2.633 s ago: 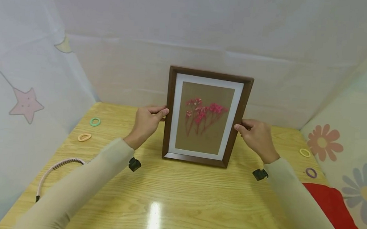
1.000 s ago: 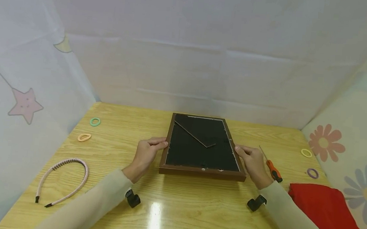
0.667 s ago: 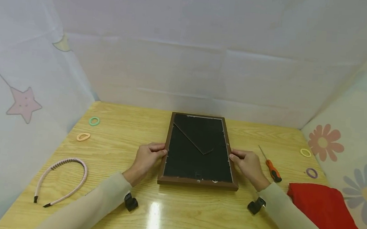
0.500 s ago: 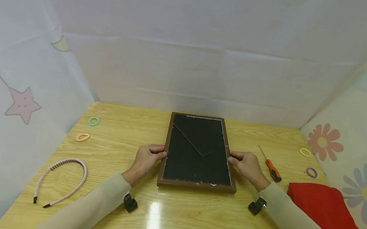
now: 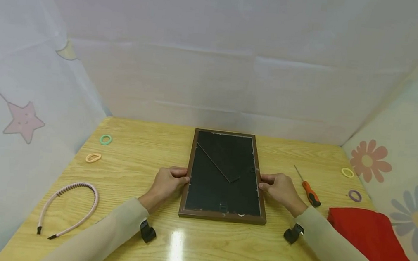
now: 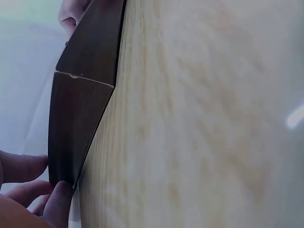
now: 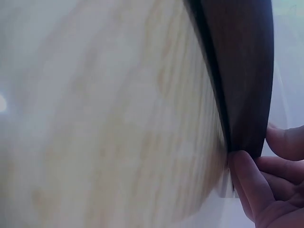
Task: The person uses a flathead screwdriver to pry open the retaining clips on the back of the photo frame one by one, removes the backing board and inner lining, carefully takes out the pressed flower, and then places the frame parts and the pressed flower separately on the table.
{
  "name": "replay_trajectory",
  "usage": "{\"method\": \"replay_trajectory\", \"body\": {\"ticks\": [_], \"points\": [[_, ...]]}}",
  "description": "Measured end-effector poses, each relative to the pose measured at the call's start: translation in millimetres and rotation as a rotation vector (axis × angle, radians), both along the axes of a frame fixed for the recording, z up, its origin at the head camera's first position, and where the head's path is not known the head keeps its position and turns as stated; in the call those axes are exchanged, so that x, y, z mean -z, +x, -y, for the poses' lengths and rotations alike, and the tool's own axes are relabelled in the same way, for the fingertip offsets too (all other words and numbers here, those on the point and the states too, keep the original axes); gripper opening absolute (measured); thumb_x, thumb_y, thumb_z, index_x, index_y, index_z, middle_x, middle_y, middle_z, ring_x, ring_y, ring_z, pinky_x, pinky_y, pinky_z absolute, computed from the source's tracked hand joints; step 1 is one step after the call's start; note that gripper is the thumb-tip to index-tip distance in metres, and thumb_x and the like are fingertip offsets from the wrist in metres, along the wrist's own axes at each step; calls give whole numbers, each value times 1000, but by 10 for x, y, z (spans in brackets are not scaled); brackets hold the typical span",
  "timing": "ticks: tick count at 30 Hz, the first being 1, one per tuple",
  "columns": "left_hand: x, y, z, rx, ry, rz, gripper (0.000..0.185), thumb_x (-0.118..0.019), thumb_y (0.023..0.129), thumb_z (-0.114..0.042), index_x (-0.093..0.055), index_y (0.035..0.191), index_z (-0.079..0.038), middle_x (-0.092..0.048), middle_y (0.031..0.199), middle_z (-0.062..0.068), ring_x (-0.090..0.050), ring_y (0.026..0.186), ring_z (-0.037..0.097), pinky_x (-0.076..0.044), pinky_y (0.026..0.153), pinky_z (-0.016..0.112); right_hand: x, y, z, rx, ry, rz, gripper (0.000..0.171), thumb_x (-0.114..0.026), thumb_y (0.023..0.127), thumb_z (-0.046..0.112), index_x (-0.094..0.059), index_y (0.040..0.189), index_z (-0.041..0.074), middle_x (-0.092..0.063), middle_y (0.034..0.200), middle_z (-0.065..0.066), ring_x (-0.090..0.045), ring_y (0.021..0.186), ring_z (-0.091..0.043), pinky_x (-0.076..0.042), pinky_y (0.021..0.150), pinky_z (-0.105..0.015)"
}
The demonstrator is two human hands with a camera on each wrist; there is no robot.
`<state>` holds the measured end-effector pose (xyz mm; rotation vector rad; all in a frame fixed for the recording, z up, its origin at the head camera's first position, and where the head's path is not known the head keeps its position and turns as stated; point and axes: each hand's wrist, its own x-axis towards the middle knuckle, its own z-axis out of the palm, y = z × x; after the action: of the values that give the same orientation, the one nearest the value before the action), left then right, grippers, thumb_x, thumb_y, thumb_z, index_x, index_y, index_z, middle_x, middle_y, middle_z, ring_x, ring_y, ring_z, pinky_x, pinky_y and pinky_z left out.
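Observation:
A picture frame [image 5: 221, 198] with a brown wooden border lies face down on the table, its black backing upward. A folding stand is set flat into that backing, marked by an angled line. My left hand [image 5: 165, 184] pinches the left edge, thumb above and fingers at the side. On the opposite edge, my right hand [image 5: 281, 191] grips in the same way. In the left wrist view the frame's brown side [image 6: 78, 114] runs close along the wood, fingertips at its lower part. The right wrist view has fingers and thumb [image 7: 287, 142] around the other side.
An orange-handled screwdriver [image 5: 311, 194] lies right of the frame, with red cloth [image 5: 371, 236] nearer me. A pink headband [image 5: 94, 207] rests at left. Green [image 5: 106, 139] and orange hair ties [image 5: 93, 157] lie far left; yellow [image 5: 347, 173] and purple ones [image 5: 355, 196] far right. A white backdrop [image 5: 216, 89] stands behind.
The picture frame has gone from upright, flower picture showing, to face down with its backing up. Since then its near edge has lowered toward the table, both hands still holding the sides.

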<state>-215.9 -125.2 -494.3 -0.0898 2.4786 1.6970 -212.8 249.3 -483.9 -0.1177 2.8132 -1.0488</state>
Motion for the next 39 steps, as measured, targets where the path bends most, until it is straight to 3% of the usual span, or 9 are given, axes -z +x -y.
{"method": "replay_trajectory", "body": {"ticks": [5,7,10,12,15,19,28,34,39], "points": [[-11,-18,-1,23,-15,-1,28,-74,90,-6,-74,118,-2,-68,132,13,-57,133,33,-47,116,47,3,-22,-3,0,35,-16,42,-71,95,24,-67,130,0,-69,128,-17,-67,120,-34,-62,93,-46],[-15,-30,-8,38,-29,-7,28,-74,90,-6,-74,118,-2,-67,133,13,-57,133,33,-48,116,47,-3,-30,-8,-12,44,-24,41,-71,95,23,-67,130,0,-69,128,-18,-71,112,-32,-64,81,-40],[-17,-47,-12,60,-35,-6,29,-74,90,-5,-74,120,-3,-67,134,13,-57,133,33,-48,115,47,-12,-39,-16,-33,67,-46,41,-70,95,21,-67,130,-1,-70,126,-19,-74,101,-27,-57,64,-27],[-18,-52,-7,72,-39,-5,30,-73,91,-5,-73,121,-3,-66,135,13,-57,133,34,-48,115,47,-11,-48,-17,-44,84,-57,41,-70,95,21,-67,130,-1,-71,125,-19,-75,99,-26,-52,61,-24],[-13,-52,13,72,-30,10,31,-73,91,-5,-73,122,-3,-65,137,13,-54,136,34,-46,117,48,0,-63,-14,-42,107,-66,41,-71,95,23,-68,129,0,-71,125,-17,-73,109,-30,-62,75,-32],[6,-44,41,63,-19,30,34,-73,91,-6,-71,125,-4,-65,139,12,-54,138,33,-45,119,47,0,-76,-2,-28,92,-60,39,-73,94,21,-69,127,1,-74,122,-16,-72,110,-32,-63,89,-46],[-35,-47,132,120,78,104,46,-72,92,-6,-61,136,-1,-65,133,20,-71,109,21,-61,92,26,-131,-95,-134,-49,36,-38,36,-68,98,19,-67,131,7,-74,121,-12,-72,108,-29,-64,87,-43],[-81,-114,174,170,78,89,47,-71,93,-9,-58,137,1,-61,138,21,-67,113,20,-59,93,24,-346,-105,-570,47,104,-108,36,-64,101,23,-64,132,5,-73,119,-15,-70,107,-33,-62,85,-44],[-63,-133,149,133,97,105,45,-71,92,-8,-60,135,1,-64,133,22,-68,110,20,-60,97,29,-506,-71,-999,74,221,-84,38,-65,99,26,-65,127,-1,-71,115,-20,-69,101,-35,-60,82,-48]]}}
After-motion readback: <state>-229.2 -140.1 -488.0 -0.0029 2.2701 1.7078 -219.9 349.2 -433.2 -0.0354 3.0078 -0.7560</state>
